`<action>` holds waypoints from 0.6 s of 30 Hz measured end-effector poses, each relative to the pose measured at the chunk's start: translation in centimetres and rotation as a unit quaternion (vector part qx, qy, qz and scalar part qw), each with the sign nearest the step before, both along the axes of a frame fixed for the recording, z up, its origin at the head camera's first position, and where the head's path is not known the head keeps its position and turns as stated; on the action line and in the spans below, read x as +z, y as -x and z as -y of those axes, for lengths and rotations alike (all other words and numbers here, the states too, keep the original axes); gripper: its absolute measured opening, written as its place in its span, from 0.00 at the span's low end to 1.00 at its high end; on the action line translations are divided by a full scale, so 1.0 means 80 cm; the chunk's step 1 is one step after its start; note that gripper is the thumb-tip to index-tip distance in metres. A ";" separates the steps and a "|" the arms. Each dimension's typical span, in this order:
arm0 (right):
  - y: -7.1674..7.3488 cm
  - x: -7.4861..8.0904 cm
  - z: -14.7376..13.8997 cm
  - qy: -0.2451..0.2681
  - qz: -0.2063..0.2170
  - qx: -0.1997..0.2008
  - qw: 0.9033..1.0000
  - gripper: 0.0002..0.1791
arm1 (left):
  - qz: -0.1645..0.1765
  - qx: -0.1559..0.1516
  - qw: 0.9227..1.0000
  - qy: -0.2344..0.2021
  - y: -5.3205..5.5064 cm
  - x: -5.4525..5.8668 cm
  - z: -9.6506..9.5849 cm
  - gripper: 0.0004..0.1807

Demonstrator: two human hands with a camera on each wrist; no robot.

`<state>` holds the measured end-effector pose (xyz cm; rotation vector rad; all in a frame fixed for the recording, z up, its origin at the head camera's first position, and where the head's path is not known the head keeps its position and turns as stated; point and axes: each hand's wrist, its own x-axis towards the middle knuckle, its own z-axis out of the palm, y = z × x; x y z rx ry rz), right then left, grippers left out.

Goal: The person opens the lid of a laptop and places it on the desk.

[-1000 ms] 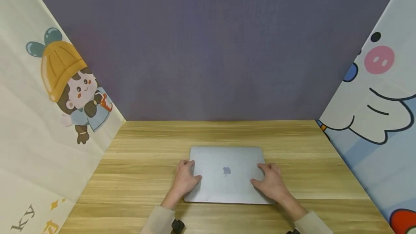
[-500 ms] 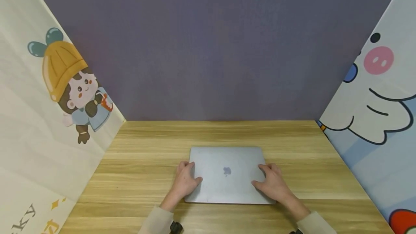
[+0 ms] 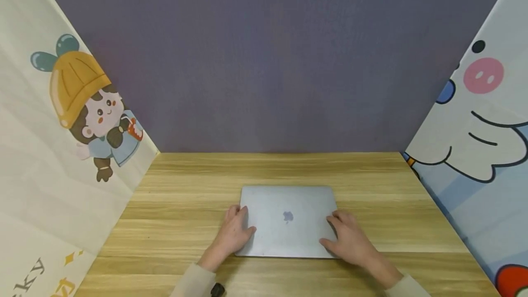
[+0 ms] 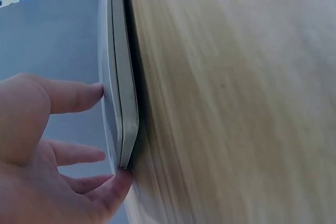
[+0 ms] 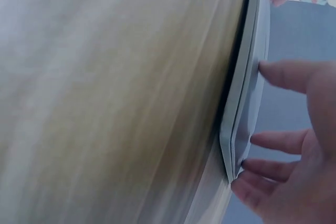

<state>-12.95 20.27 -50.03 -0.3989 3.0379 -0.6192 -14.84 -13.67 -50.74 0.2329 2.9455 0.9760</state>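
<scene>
A closed silver laptop (image 3: 288, 237) with a dark apple logo lies flat on the wooden table. At its left side, my left hand (image 3: 232, 233) grips the edge; the thumb sits on the lid and fingers come down at the side. The left wrist view shows the fingers (image 4: 118, 184) right at the laptop's corner. My right hand (image 3: 350, 240) holds the opposite side, its thumb on the lid and fingertips at the right edge. In the right wrist view, a thin dark gap shows under the laptop's front edge (image 5: 242, 90).
The table (image 3: 185, 187) has a wood-grain top. A dark grey panel (image 3: 272, 68) stands along its far edge. Light cartoon-printed sheets flank it: the left sheet (image 3: 41, 187) has a figure in a yellow hat, the right sheet (image 3: 445, 141) a pink-nosed animal.
My right hand has slid slightly toward me and to the right along the laptop's side. The left hand has shifted a little toward me. The laptop stays in nearly the same place, closed.
</scene>
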 end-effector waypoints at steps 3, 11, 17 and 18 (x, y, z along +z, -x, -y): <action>-0.003 -0.003 -0.002 -0.015 -0.009 0.028 0.999 0.38 | -0.005 -0.030 0.999 0.027 -0.004 0.002 0.002 0.37; -0.011 -0.005 -0.006 -0.045 -0.005 0.084 0.995 0.49 | -0.013 -0.113 0.990 0.088 -0.013 0.006 0.011 0.43; -0.014 -0.003 -0.009 -0.065 -0.003 0.112 0.992 0.52 | 0.023 -0.143 0.982 0.120 -0.020 0.007 0.015 0.52; -0.014 -0.004 -0.009 -0.070 -0.005 0.115 0.991 0.52 | 0.027 -0.146 0.981 0.124 -0.021 0.008 0.015 0.53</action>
